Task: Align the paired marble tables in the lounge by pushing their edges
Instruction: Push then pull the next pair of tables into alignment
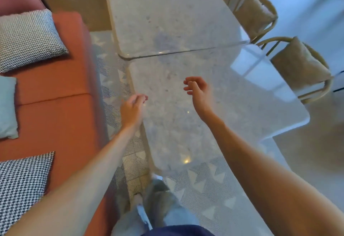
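Observation:
Two white marble tables stand end to end. The far table point(167, 18) meets the near table point(242, 109) along a seam, and their left edges are offset, the near one sitting further right. My left hand point(133, 110) hovers over the near table's left edge with loosely curled fingers, holding nothing. Above the middle of the near tabletop my right hand point(197, 91) hangs with relaxed, bent fingers, also holding nothing. The image is motion-blurred.
An orange sofa point(61, 105) with patterned cushions point(28, 38) runs along the left, close to the tables. Two wooden chairs point(297, 68) with tan cushions stand on the right. A patterned rug point(204, 185) lies under the near table. My feet point(158, 198) stand at its near end.

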